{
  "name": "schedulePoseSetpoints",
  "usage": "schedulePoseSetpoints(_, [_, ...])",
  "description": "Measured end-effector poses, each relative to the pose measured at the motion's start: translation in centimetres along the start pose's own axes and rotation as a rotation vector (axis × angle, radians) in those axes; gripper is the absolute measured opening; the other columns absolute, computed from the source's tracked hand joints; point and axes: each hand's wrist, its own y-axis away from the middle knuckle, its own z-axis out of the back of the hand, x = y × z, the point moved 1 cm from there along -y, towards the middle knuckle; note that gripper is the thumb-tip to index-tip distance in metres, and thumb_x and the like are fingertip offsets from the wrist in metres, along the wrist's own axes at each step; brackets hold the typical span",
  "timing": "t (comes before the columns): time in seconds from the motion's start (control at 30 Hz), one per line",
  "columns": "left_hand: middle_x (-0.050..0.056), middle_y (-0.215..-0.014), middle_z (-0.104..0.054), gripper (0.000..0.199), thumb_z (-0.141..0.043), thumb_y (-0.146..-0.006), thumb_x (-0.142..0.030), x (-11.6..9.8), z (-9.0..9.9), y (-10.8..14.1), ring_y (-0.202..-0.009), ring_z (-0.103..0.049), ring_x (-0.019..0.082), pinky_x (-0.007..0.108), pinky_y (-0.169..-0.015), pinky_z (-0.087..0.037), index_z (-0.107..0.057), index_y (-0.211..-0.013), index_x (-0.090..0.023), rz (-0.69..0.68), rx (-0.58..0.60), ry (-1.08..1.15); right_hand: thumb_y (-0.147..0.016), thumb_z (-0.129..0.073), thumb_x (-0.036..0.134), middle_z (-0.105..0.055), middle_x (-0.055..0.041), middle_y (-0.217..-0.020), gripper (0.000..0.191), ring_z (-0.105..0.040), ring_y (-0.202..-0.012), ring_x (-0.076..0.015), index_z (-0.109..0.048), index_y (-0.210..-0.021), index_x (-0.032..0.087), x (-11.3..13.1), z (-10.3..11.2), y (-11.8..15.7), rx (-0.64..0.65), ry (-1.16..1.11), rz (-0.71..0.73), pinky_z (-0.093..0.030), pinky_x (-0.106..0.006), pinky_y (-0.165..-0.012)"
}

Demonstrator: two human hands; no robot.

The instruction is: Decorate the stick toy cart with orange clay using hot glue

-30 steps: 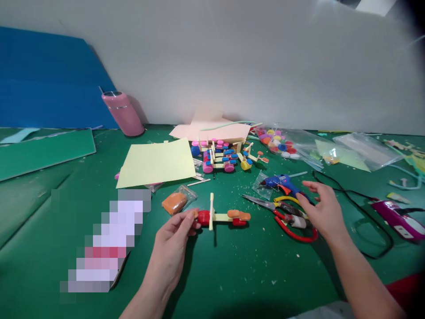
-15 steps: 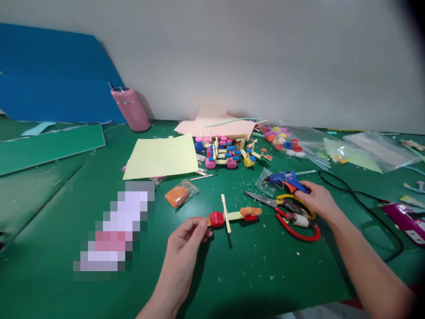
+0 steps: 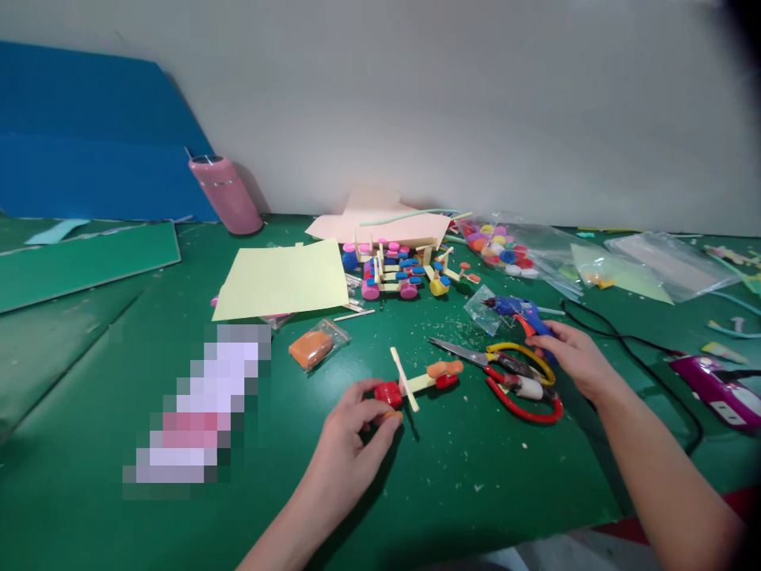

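My left hand (image 3: 360, 432) pinches a small orange piece (image 3: 392, 414) between thumb and fingers, close to the near side of a toy model. That toy model (image 3: 421, 384) has a pale stick body, a crossing stick, red round parts at both ends and an orange piece on its right end. The index finger reaches behind the left red part; whether it touches is unclear. In my right hand (image 3: 567, 357) is a blue hot glue gun (image 3: 514, 308), its nozzle pointing left above a clear plastic scrap. Scissors (image 3: 460, 351) with yellow and red handles lie between the hands.
Finished-looking stick models (image 3: 398, 274) stand behind, beside a bag of coloured caps (image 3: 499, 247). A wrapped orange block (image 3: 312, 349), yellow sheet (image 3: 282, 277) and pink tumbler (image 3: 229, 194) are left. A black cord (image 3: 633, 341) and purple power strip (image 3: 713, 388) lie right.
My left hand has shifted right, bringing the orange piece from the model's left end to its near side. The model has turned slightly. My right hand has moved the glue gun slightly up.
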Motion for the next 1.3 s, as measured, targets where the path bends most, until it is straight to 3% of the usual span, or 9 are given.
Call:
schedulePoseSetpoints(0.1, [0.01,-0.101,-0.061,0.017,-0.055,-0.076,-0.029,-0.1,1.0,0.6,-0.11,-0.048,0.027,0.031,-0.072,-0.044,-0.068,-0.068,-0.022,0.042,0.002,0.036,-0.062,-0.06,0.031,-0.056,0.0019,-0.055,0.019,-0.051,-0.052,-0.0134,-0.062,-0.075,0.017,0.8,-0.4,0.3,0.026,-0.049,0.015,-0.038,-0.023,-0.048])
schedulePoseSetpoints(0.17, [0.009,-0.101,-0.062,0.015,-0.058,-0.074,-0.031,-0.8,2.3,0.0,-0.109,-0.048,0.027,0.032,-0.075,-0.043,-0.067,-0.067,-0.021,0.048,-0.085,0.085,-0.063,-0.061,0.03,-0.056,0.0021,-0.055,0.017,-0.051,-0.053,-0.0133,-0.063,-0.074,0.018,1.7,-0.7,0.6,0.054,-0.078,0.035,-0.038,-0.023,-0.05])
schedulePoseSetpoints(0.23, [0.007,-0.098,-0.064,0.016,-0.058,-0.075,-0.034,-1.9,3.6,-1.6,-0.1,-0.053,0.023,0.032,-0.078,-0.042,-0.067,-0.074,-0.02,0.046,-0.167,0.178,-0.063,-0.062,0.03,-0.056,0.0027,-0.056,0.017,-0.051,-0.054,-0.0129,-0.063,-0.075,0.018,2.7,-1.0,0.9,0.082,-0.106,0.061,-0.038,-0.023,-0.051])
schedulePoseSetpoints(0.33, [0.004,-0.088,-0.066,0.018,-0.062,-0.072,-0.036,-3.9,4.2,-5.2,-0.085,-0.056,0.017,0.03,-0.077,-0.04,-0.066,-0.079,-0.021,0.003,-0.104,0.318,-0.064,-0.063,0.028,-0.056,0.0036,-0.059,0.018,-0.05,-0.055,-0.012,-0.063,-0.08,0.019,4.3,-1.7,1.4,0.11,-0.144,0.1,-0.039,-0.022,-0.052])
schedulePoseSetpoints(0.47, [0.002,-0.079,-0.067,0.018,-0.064,-0.069,-0.038,-5.6,3.2,-9.5,-0.079,-0.056,0.015,0.028,-0.072,-0.039,-0.068,-0.073,-0.02,-0.013,0.022,0.325,-0.066,-0.062,0.026,-0.058,0.0037,-0.067,0.019,-0.05,-0.058,-0.0115,-0.063,-0.084,0.02,5.8,-2.5,1.7,0.123,-0.185,0.14,-0.04,-0.022,-0.055])
schedulePoseSetpoints(0.63, [0.003,-0.071,-0.067,0.015,-0.067,-0.065,-0.034,-5.5,2.0,-11.7,-0.07,-0.057,0.016,0.031,-0.066,-0.04,-0.07,-0.067,-0.02,0.011,0.127,0.307,-0.065,-0.063,0.024,-0.059,0.0031,-0.071,0.023,-0.051,-0.061,-0.0122,-0.064,-0.088,0.02,6.5,-3.3,1.7,0.136,-0.231,0.121,-0.039,-0.022,-0.056])
schedulePoseSetpoints(1.0, [0.005,-0.064,-0.067,0.013,-0.066,-0.064,-0.026,-3.5,-0.4,-13.8,-0.067,-0.06,0.016,0.033,-0.073,-0.046,-0.069,-0.066,-0.013,0.045,0.084,0.259,-0.062,-0.066,0.025,-0.057,-0.0001,-0.063,0.017,-0.047,-0.049,-0.0073,-0.064,-0.075,0.014,5.9,-3.2,1.9,0.205,-0.526,-0.05,-0.035,-0.017,-0.041])
schedulePoseSetpoints(1.2, [0.007,-0.108,-0.058,0.03,-0.053,-0.082,-0.03,-2.8,-2.2,-15.2,-0.09,-0.058,0.02,0.04,-0.076,-0.049,-0.054,-0.107,-0.015,0.055,0.21,0.117,-0.063,-0.067,0.025,-0.055,0.0021,-0.068,0.021,-0.048,-0.048,-0.0043,-0.063,-0.082,0.017,5.7,0.0,1.8,0.075,-0.684,-0.103,-0.037,-0.011,-0.037])
schedulePoseSetpoints(1.3, [0.008,-0.114,-0.055,0.033,-0.052,-0.083,-0.03,-2.6,-2.9,-15.9,-0.094,-0.057,0.021,0.041,-0.076,-0.049,-0.051,-0.113,-0.017,0.046,0.282,0.05,-0.064,-0.066,0.022,-0.055,0.0026,-0.071,0.018,-0.05,-0.052,-0.0044,-0.062,-0.081,0.018,5.2,1.8,1.9,-0.035,-0.729,-0.083,-0.044,-0.012,-0.042])
